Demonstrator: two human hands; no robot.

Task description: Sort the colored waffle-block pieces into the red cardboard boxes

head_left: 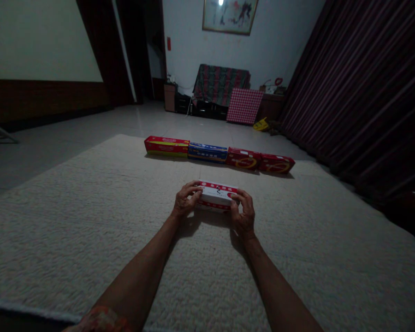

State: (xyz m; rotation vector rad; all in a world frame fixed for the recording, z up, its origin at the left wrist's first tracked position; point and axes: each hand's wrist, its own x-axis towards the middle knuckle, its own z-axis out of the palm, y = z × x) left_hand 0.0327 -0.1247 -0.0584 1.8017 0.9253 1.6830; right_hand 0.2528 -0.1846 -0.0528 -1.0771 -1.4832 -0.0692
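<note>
A small white and red box (pixel 216 194) rests on the cream rug (pixel 90 221) in front of me. My left hand (pixel 186 199) grips its left end, fingers curled over the top edge. My right hand (pixel 242 213) grips its right end the same way. Farther out on the rug lies a row of long boxes set end to end: a red and yellow box (pixel 166 146), a blue box (pixel 208 151), a red box (pixel 244 158) and another red box (pixel 276 163).
The rug ends at a tiled floor (pixel 55 138). A dark striped curtain (pixel 366 92) fills the right side. At the far wall stand a covered piece of furniture (pixel 221 85), a checked board (pixel 244 106) and a doorway (pixel 138 50).
</note>
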